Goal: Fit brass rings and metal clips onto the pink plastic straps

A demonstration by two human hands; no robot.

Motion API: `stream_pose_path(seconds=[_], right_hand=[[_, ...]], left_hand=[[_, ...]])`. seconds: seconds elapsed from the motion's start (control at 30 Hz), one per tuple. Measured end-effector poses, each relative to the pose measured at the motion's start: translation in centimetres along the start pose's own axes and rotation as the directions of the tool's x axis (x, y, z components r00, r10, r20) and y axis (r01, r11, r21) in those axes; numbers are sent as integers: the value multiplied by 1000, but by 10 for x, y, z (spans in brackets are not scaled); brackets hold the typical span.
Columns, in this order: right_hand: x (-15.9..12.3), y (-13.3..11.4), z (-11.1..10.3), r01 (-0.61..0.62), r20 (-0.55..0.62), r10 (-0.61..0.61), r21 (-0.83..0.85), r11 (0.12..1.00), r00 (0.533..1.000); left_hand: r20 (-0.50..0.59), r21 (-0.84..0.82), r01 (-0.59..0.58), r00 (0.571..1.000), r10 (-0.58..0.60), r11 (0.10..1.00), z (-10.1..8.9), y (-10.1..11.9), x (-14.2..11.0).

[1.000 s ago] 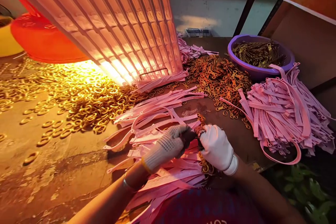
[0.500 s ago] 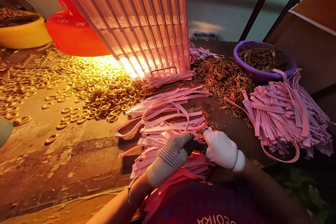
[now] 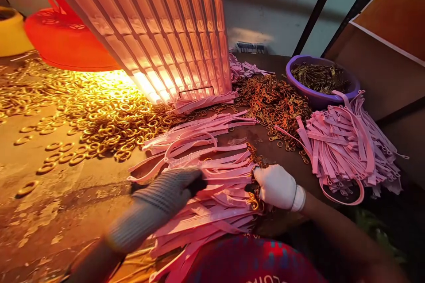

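Pink straps [image 3: 199, 219] lie in a layered bundle in front of me, with small gold-coloured links at their right ends. My left hand [image 3: 166, 192], in a grey knitted glove with dark fingertips, is closed at the bundle's left part, slightly blurred. One pink strap [image 3: 227, 181] runs from its fingertips across to my right hand [image 3: 277, 187]. That hand wears a white glove and is closed around the strap's right end, beside the gold links [image 3: 255, 201]. Its fingertips are partly hidden.
Gold rings [image 3: 122, 128] are heaped at the left under a red lamp-like shade [image 3: 69, 42]. A ribbed translucent panel [image 3: 166, 31] stands behind the straps. Brassy links [image 3: 275, 101], a purple basin [image 3: 300, 79] and another pink strap pile [image 3: 345, 146] are at right.
My left hand has moved left and down, away from my right hand, and a strap now stretches between them. The right hand stays near the links. The view has shifted slightly right.
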State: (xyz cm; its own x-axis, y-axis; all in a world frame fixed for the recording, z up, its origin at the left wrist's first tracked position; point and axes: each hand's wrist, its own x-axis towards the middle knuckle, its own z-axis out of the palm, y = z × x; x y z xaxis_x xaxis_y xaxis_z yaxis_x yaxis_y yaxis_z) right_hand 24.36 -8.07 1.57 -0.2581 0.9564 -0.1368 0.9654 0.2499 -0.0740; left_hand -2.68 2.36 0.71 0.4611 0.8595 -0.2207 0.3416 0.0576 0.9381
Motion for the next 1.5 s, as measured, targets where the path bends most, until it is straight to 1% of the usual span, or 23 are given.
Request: stream_pose_path(seconds=[0.07,0.1,0.17,0.23,0.27,0.3,0.37,0.4,0.47,0.53,0.7,0.8,0.9,0.93,0.97,1.0,1.03,1.1,1.2,1.27,1.33,1.43,1.5], right_hand=[[5,26,-5,63,-4,-63,57,996,998],[11,41,-7,97,-28,-94,113,989,995],[34,74,-10,65,-111,-42,215,974,993],[68,107,-9,-181,-144,209,184,966,967],[88,120,-6,-340,-145,353,105,935,925],[107,132,-3,-433,-159,436,60,900,886],[140,147,9,-530,-187,520,-1,848,833],[152,152,15,-543,-199,531,-11,839,824],[167,157,28,-556,-218,538,-25,831,814],[172,162,36,-558,-223,540,-22,829,812],[169,177,35,-524,-211,521,47,850,827],[159,167,32,-508,-231,521,118,853,822],[130,131,30,-400,-252,448,220,890,858],[117,114,28,-313,-270,383,267,911,884],[103,96,25,-114,-345,251,373,921,905],[89,78,21,103,-419,96,428,898,903],[76,59,16,252,-485,-13,430,867,875],[56,27,5,412,-477,-201,391,823,856],[40,-1,-4,353,-386,-245,240,904,890],[36,-7,-5,289,-419,-240,57,956,876],[32,-7,-3,264,-455,-266,-68,962,850],[27,-4,-3,334,-425,-313,-27,942,849],[24,-3,-4,391,-401,-346,32,920,848]], left_hand=[[-115,127,-12,993,27,992,-15,-8,0],[-144,114,11,990,5,993,-18,-11,-1],[-142,-129,110,982,-128,986,-15,-13,2],[-47,-456,238,956,-291,858,-3,-9,9],[16,-590,295,935,-354,752,5,-4,14],[87,-682,348,912,-401,643,12,1,19],[214,-763,425,877,-430,488,23,11,29],[256,-772,447,869,-424,452,27,15,32],[283,-776,451,874,-395,442,33,19,35],[289,-762,438,890,-354,478,36,20,35],[227,-723,339,939,-256,602,45,20,31],[198,-706,300,953,-228,641,49,18,29],[190,-672,288,958,-217,682,52,13,28],[190,-655,288,958,-216,699,53,12,28],[194,-636,289,957,-214,715,53,10,28],[209,-618,295,955,-209,728,54,10,28],[233,-600,299,953,-196,742,55,10,28],[294,-556,303,943,-157,774,57,11,27],[398,-479,311,910,-113,821,59,16,24],[425,-436,314,898,-114,843,60,18,20],[434,-425,297,896,-96,855,61,18,15],[466,-450,258,885,-22,855,61,17,8],[513,-453,256,858,15,854,62,17,6]])
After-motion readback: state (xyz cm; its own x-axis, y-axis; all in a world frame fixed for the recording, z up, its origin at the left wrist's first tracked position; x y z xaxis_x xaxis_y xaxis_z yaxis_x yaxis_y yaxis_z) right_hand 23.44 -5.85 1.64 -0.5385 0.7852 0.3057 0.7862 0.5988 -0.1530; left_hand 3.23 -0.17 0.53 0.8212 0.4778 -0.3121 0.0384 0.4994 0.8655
